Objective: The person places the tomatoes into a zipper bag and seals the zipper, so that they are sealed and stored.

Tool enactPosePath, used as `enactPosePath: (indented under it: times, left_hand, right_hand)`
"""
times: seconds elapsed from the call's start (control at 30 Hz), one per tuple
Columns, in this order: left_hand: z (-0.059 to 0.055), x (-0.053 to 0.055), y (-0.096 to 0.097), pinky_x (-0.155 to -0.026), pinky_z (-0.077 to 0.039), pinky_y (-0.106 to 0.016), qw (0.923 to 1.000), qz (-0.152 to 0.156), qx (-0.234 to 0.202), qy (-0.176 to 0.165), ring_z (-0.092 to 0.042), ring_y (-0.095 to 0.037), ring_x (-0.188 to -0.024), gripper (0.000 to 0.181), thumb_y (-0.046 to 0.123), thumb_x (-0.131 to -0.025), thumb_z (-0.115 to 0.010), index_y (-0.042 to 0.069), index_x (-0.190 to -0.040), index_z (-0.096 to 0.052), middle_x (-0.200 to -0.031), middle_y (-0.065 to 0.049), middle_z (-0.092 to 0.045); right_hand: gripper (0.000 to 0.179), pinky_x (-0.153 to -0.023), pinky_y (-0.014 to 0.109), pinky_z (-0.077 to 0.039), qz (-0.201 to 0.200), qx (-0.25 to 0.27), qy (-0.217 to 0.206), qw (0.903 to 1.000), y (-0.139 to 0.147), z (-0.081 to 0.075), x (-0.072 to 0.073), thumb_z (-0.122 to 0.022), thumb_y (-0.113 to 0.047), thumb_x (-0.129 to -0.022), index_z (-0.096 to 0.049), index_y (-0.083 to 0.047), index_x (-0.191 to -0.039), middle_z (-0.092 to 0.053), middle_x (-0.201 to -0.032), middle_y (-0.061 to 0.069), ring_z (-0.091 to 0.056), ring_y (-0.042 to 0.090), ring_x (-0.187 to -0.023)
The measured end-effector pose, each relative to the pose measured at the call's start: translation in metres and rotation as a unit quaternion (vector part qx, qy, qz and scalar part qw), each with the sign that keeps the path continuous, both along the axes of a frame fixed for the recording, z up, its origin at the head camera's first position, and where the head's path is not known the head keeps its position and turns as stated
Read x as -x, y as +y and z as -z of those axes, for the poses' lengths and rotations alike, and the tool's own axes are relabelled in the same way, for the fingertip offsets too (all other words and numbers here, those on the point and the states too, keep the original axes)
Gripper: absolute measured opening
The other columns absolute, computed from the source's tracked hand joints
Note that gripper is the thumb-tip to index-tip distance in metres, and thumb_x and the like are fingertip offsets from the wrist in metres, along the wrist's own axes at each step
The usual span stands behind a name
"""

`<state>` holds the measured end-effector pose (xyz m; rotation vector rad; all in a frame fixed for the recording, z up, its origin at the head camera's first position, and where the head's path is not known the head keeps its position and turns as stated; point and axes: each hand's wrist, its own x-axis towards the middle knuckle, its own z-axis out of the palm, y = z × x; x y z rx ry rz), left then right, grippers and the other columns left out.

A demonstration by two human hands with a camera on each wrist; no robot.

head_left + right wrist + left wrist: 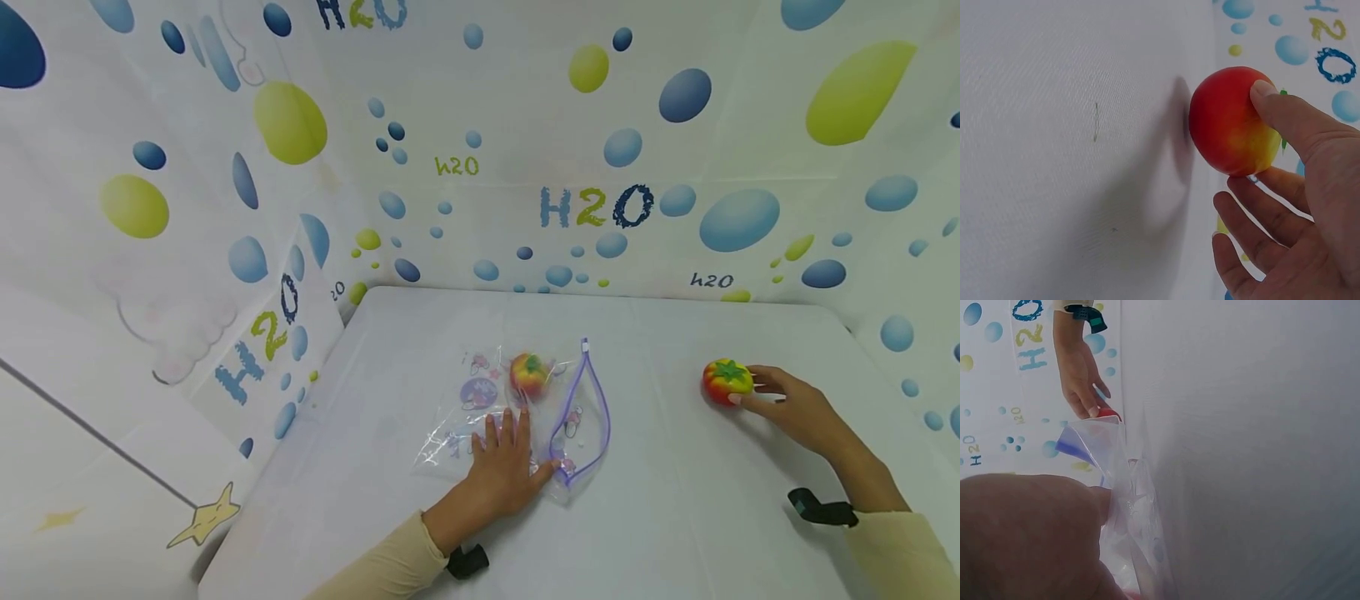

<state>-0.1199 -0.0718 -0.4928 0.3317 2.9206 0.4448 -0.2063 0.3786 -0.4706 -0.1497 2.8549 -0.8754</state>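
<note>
On the right of the table, my right hand [798, 408] pinches a red and yellow toy tomato [727, 382] with a green leafy top. In the right wrist view the thumb lies on the side of this toy tomato [1229, 122], with fingertips beneath it. My left hand [506, 467] rests with spread, straight fingers on a clear zip bag [450, 442] with printed pictures. The bag's purple zip edge [606, 421] gapes toward the right. Inside lies a second red and yellow toy fruit [528, 375] with a green top, beyond the left fingertips.
A white cloth covers the table [652, 517]. Behind it and at the sides hangs a white curtain [525, 100] with blue and green spots and H2O lettering. Both wrists wear black straps, the right one [821, 508] showing beside a beige sleeve.
</note>
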Motion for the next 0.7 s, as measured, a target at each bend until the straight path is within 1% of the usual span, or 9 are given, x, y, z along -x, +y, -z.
enactPosePath:
  times: [0.17,0.37,0.47,0.7]
  left_hand:
    - [0.000,0.000,0.000,-0.119,-0.025,-0.074,1.0000,0.002,0.004,0.002,-0.021,-0.056,-0.155,0.094,0.065,-0.103,-0.050,0.003,-0.167,-0.022,-0.170,-0.029,-0.025]
    - [-0.001,0.000,0.000,-0.120,-0.025,-0.073,1.0000,0.000,0.006,0.002,-0.022,-0.056,-0.156,0.094,0.065,-0.103,-0.050,0.003,-0.167,-0.022,-0.170,-0.029,-0.025]
    - [-0.002,0.000,0.000,-0.120,-0.025,-0.073,1.0000,0.000,0.005,0.002,-0.022,-0.056,-0.156,0.094,0.065,-0.103,-0.050,0.003,-0.167,-0.022,-0.170,-0.029,-0.025]
    - [-0.001,0.000,0.000,-0.120,-0.023,-0.074,1.0000,-0.002,-0.002,-0.002,-0.021,-0.056,-0.156,0.094,0.065,-0.103,-0.050,0.003,-0.167,-0.021,-0.170,-0.028,-0.025]
  right_hand:
    - [0.082,-0.094,0.069,-0.054,-0.004,0.004,0.011,0.9999,-0.006,-0.004,-0.003,-0.064,-0.051,-0.104,-0.037,0.006,-0.156,-0.045,-0.151,0.039,-0.047,0.060,-0.130]
    - [0.079,-0.100,0.070,-0.049,-0.015,0.014,0.034,0.9992,-0.020,-0.009,-0.006,-0.065,-0.048,-0.103,-0.039,0.006,-0.155,-0.046,-0.152,0.037,-0.050,0.057,-0.131]
    - [0.078,-0.101,0.070,-0.048,-0.017,0.019,0.043,0.9987,-0.029,-0.013,-0.008,-0.067,-0.047,-0.103,-0.040,0.006,-0.155,-0.047,-0.151,0.036,-0.051,0.056,-0.131]
    - [0.076,-0.101,0.068,-0.051,-0.031,0.030,0.068,0.9967,-0.059,-0.021,-0.015,-0.070,-0.046,-0.101,-0.043,0.000,-0.156,-0.053,-0.148,0.032,-0.055,0.052,-0.129]
